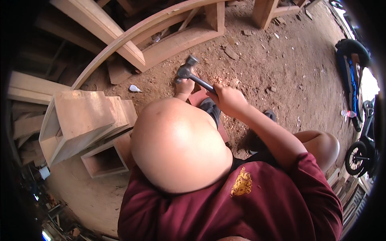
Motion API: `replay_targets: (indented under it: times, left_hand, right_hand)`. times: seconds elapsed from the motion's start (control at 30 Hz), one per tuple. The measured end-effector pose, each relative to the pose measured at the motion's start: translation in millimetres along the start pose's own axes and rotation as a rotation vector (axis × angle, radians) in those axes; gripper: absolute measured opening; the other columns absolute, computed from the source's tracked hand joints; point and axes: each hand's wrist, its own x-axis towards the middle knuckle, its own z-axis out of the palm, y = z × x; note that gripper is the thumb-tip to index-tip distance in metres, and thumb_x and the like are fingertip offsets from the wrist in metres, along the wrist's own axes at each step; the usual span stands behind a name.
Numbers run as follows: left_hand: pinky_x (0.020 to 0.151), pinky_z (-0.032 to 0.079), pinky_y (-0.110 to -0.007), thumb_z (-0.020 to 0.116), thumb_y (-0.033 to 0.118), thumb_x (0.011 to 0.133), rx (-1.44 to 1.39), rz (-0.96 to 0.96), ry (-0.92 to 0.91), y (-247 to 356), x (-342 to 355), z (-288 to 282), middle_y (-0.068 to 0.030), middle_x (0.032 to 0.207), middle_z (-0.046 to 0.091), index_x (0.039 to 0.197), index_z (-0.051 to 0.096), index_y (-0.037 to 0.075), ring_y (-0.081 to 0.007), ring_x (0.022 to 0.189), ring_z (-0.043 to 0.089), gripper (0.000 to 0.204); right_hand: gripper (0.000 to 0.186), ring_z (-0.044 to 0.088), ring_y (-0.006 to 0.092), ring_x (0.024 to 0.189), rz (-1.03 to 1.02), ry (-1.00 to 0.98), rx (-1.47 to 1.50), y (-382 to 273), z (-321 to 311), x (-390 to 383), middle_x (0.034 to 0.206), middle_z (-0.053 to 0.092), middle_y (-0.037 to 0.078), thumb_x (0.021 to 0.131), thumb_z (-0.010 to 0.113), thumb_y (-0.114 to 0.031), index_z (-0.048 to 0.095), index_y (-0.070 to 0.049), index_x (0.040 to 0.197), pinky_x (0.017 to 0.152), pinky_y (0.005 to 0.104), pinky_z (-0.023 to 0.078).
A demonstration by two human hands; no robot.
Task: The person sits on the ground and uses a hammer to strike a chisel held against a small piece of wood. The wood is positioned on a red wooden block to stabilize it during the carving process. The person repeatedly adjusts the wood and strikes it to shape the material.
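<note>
My right hand (pixel 227 98) is closed round the handle of a steel hammer (pixel 207 86), whose head is raised just over my left hand (pixel 184 87). The left fingers are curled and partly behind the hammer head; what they hold is hidden. My bent left knee (pixel 175 132) covers much of the left forearm. A reddish board (pixel 197 96) lies under the hands, with a dark object (pixel 211 108) on it that I cannot make out clearly. Pale wood shavings (pixel 221 80) are scattered beside them.
Unfinished curved wooden frames (pixel 181 44) stand ahead. A stepped wooden piece (pixel 82 112) and an open box (pixel 105 166) are at my left. A small white bottle (pixel 134 88) lies on the dirt floor. A bicycle-like vehicle (pixel 358 158) and dark blue bag (pixel 350 80) are at the right edge.
</note>
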Motion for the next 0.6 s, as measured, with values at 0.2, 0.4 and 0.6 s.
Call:
replay_targets:
  times: [0.2,0.4,0.6]
  left_hand:
    - [0.043,0.039,-0.027,0.058,0.003,0.087,-0.454,-0.234,0.153,-12.0,10.2,-14.8,-0.0005,0.061,0.050,0.076,0.049,0.007,-0.0100,0.048,0.047,0.014]
    - [0.040,0.032,-0.028,0.058,0.008,0.087,-0.709,-0.567,0.109,8.6,44.1,-11.5,0.0015,0.055,0.040,0.075,0.042,0.007,-0.0094,0.043,0.038,0.020]
    - [0.040,0.031,-0.029,0.059,0.012,0.087,-0.734,-0.773,0.180,-8.3,60.5,-17.5,0.0010,0.055,0.038,0.072,0.039,0.010,-0.0099,0.042,0.037,0.025]
  right_hand:
    - [0.047,0.050,0.0105,0.046,0.457,-0.237,0.789,34.7,26.8,-12.3,0.059,0.050,0.000,0.098,0.052,-0.047,0.052,-0.004,0.080,0.043,0.0283,0.041]
    - [0.044,0.045,0.0092,0.045,0.614,-0.147,0.968,70.2,14.7,0.3,0.060,0.045,-0.002,0.095,0.058,-0.049,0.047,-0.010,0.080,0.041,0.0273,0.038]
    - [0.042,0.042,0.0082,0.044,0.554,-0.124,0.988,69.7,0.9,17.9,0.059,0.043,-0.003,0.097,0.056,-0.046,0.045,-0.010,0.080,0.041,0.0268,0.036]
